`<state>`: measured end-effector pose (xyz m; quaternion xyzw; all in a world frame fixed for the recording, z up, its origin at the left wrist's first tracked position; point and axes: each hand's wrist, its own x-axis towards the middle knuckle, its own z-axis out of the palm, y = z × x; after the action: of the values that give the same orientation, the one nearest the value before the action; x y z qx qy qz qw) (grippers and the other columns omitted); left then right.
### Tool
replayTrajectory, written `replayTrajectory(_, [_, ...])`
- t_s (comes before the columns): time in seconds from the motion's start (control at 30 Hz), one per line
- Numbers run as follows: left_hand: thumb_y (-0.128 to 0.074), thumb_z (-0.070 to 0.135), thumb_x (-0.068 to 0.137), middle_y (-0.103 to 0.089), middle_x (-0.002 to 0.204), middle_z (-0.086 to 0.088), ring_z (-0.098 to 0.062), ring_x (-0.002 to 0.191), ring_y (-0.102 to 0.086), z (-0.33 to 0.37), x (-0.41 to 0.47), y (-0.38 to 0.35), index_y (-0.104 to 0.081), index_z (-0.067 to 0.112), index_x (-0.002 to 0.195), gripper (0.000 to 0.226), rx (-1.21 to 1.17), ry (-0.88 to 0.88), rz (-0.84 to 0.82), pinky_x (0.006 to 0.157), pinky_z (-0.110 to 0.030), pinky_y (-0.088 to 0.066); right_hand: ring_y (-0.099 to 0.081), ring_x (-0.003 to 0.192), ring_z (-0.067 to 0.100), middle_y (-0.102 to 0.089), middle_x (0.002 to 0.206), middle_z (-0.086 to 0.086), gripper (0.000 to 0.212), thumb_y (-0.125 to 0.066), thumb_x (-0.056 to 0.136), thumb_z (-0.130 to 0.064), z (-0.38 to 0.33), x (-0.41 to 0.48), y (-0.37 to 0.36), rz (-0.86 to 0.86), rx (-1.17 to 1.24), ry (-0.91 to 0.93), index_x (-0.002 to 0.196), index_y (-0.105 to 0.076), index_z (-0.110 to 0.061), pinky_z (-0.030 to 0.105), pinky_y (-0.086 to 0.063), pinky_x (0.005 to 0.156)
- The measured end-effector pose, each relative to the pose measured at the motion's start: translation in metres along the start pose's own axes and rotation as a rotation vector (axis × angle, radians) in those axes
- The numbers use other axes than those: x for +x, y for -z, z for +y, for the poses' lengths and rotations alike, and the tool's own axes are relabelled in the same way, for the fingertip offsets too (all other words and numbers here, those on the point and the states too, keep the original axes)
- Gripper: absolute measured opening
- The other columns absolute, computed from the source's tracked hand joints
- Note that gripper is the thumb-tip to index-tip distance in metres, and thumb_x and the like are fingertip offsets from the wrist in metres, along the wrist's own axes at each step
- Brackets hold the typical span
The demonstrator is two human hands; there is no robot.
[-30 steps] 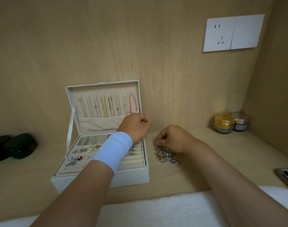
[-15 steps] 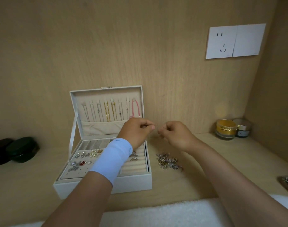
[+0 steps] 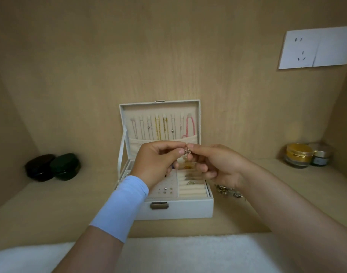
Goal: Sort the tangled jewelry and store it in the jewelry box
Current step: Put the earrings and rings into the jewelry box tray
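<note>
A pale wooden surface (image 3: pixel 50 203) sits inside a wood-panelled alcove, with a white wall socket (image 3: pixel 316 48) high on the back wall to the right. In the middle stands a white jewelry box (image 3: pixel 180 208), its lid (image 3: pixel 160 123) propped upright and hung with a row of chains and one pink cord. The tray below shows small studs on a dotted pad and rings tucked into cream rolls.

Both hands are raised in front of the open box. The left hand (image 3: pixel 157 162), with a light blue band (image 3: pixel 123 203) around the wrist, and the right hand (image 3: pixel 214 164) meet at their fingertips, each grip pinched together on one small silver piece (image 3: pixel 187 151) held between them; what kind of piece it is cannot be made out.

A heap of tangled jewelry (image 3: pixel 227 191) lies on the surface just right of the box, partly hidden by the right wrist. Two dark round cases (image 3: pixel 53 167) sit far left, and two small jars (image 3: pixel 306 155) far right. A white towel (image 3: pixel 188 253) lies along the near edge.
</note>
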<state>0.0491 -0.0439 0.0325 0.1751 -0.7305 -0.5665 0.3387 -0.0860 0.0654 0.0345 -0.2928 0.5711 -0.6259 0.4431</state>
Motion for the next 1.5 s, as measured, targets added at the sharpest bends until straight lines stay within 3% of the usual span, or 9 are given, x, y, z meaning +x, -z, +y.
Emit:
replayTrajectory(0.33, [-0.077,0.007,0.082,-0.071,0.065,0.0,-0.013,0.05,-0.052,-0.018,-0.023,0.062,-0.08,0.017,0.09,0.013,0.029,-0.064,0.103,0.047,-0.022,-0.043,-0.034,0.039,0.004,-0.066,0.069,-0.003,0.011,-0.065,0.095,-0.02,0.01,0.008,-0.069,0.026,-0.054,-0.053,0.102,-0.07,-0.013,0.016,-0.017,0.033])
replayTrajectory(0.57, [-0.072,0.012,0.088,-0.071,0.076,-0.01,-0.013,0.057,-0.049,-0.023,-0.025,0.097,-0.079,0.016,0.094,0.01,-0.103,0.065,0.134,0.049,-0.023,-0.041,-0.05,0.045,0.014,-0.073,0.074,0.003,0.007,-0.069,0.092,-0.013,0.005,0.024,-0.109,0.105,-0.354,0.268,0.098,-0.072,-0.013,0.021,-0.032,0.039])
replayTrajectory(0.67, [-0.071,0.017,0.09,-0.064,0.067,-0.007,-0.01,0.054,-0.048,-0.024,-0.021,0.106,-0.079,0.018,0.091,0.008,-0.081,0.117,0.159,0.05,-0.02,-0.041,-0.054,0.046,0.016,-0.075,0.08,0.005,0.011,-0.067,0.092,-0.011,0.002,0.028,-0.115,0.044,-0.498,0.39,0.097,-0.074,-0.017,0.022,-0.037,0.039])
replayTrajectory(0.83, [-0.071,0.014,0.09,-0.067,0.073,-0.003,-0.006,0.049,-0.048,-0.027,-0.021,0.109,-0.076,0.01,0.099,0.011,-0.173,0.261,0.086,0.044,-0.015,-0.041,-0.058,0.052,0.01,-0.075,0.085,-0.011,0.016,-0.084,0.079,-0.02,0.004,0.032,-0.106,0.018,-0.971,0.69,0.092,-0.08,-0.029,0.022,-0.051,0.055])
replayTrajectory(0.97, [-0.067,0.013,0.092,-0.069,0.077,0.001,-0.005,0.052,-0.05,-0.029,-0.022,0.111,-0.073,0.009,0.105,0.015,-0.28,0.323,-0.025,0.044,-0.014,-0.041,-0.057,0.049,0.005,-0.073,0.072,-0.019,0.007,-0.081,0.082,-0.024,0.005,0.03,-0.101,0.054,-0.98,0.748,0.089,-0.082,-0.024,0.016,-0.048,0.055])
replayTrajectory(1.07, [-0.066,0.017,0.093,-0.07,0.079,0.002,-0.006,0.053,-0.052,-0.029,-0.025,0.114,-0.074,0.01,0.106,0.016,-0.155,0.287,-0.077,0.046,-0.017,-0.043,-0.057,0.048,0.005,-0.07,0.066,-0.017,0.003,-0.079,0.084,-0.024,0.01,0.028,-0.097,0.061,-0.959,0.72,0.086,-0.081,-0.023,0.016,-0.047,0.055])
replayTrajectory(1.2, [-0.06,0.021,0.097,-0.065,0.077,0.005,-0.005,0.05,-0.051,-0.028,-0.027,0.126,-0.076,0.019,0.1,0.016,0.114,0.22,-0.01,0.048,-0.016,-0.043,-0.064,0.069,-0.001,-0.072,0.074,-0.018,0.006,-0.08,0.084,-0.025,0.026,0.025,-0.094,0.058,-1.1,0.6,0.089,-0.08,-0.029,0.014,-0.047,0.068])
replayTrajectory(1.37, [-0.048,0.01,0.103,-0.064,0.089,0.002,-0.005,0.051,-0.052,-0.027,-0.031,0.132,-0.07,0.016,0.11,0.024,0.006,0.209,0.016,0.047,-0.016,-0.041,-0.056,0.071,-0.006,-0.064,0.08,-0.023,0.005,-0.079,0.082,-0.041,0.038,0.017,-0.098,0.075,-1.398,0.623,0.086,-0.077,-0.038,0.015,-0.04,0.063])
replayTrajectory(1.5, [-0.059,0.008,0.097,-0.071,0.089,-0.001,-0.007,0.049,-0.053,-0.029,-0.031,0.13,-0.07,0.017,0.107,0.017,-0.024,0.19,0.042,0.044,-0.015,-0.04,-0.049,0.071,-0.003,-0.06,0.088,-0.02,0.007,-0.077,0.083,-0.042,0.038,0.017,-0.1,0.064,-1.492,0.729,0.088,-0.077,-0.038,0.011,-0.031,0.058])
